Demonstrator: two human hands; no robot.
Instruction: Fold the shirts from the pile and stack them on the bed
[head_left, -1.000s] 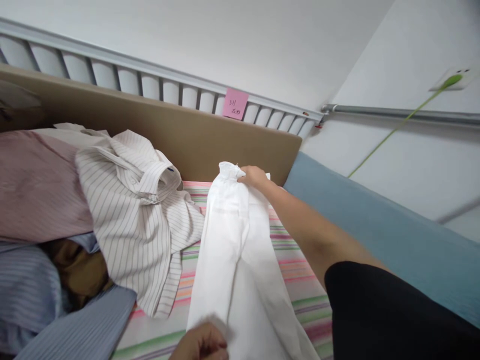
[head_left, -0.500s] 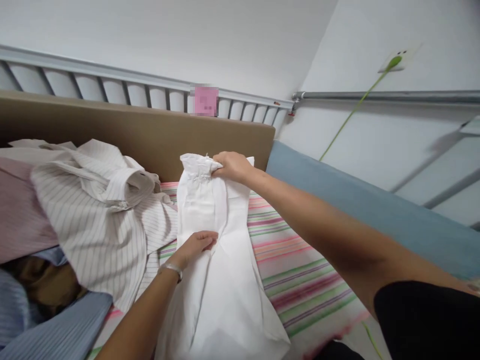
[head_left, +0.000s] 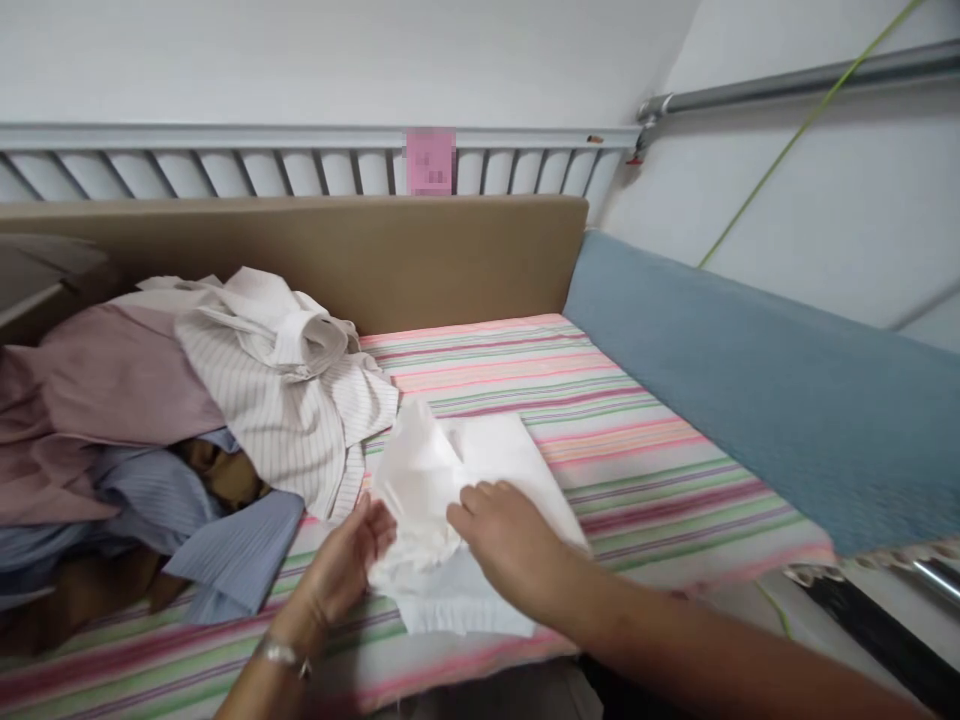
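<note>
Folded shorter since, white shirt sits pinched by left hand, under open right hand.

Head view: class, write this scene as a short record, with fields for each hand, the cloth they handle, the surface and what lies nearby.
left hand: at the near left edge of the white garment, fingers against its bunched folds; grip unclear
right hand: resting on top of the garment, fingers bent; grip unclear
white garment: partly folded, lying on the striped sheet
nearby: pile of shirts to the left of the garment
behind: brown board, pink note above it
</note>
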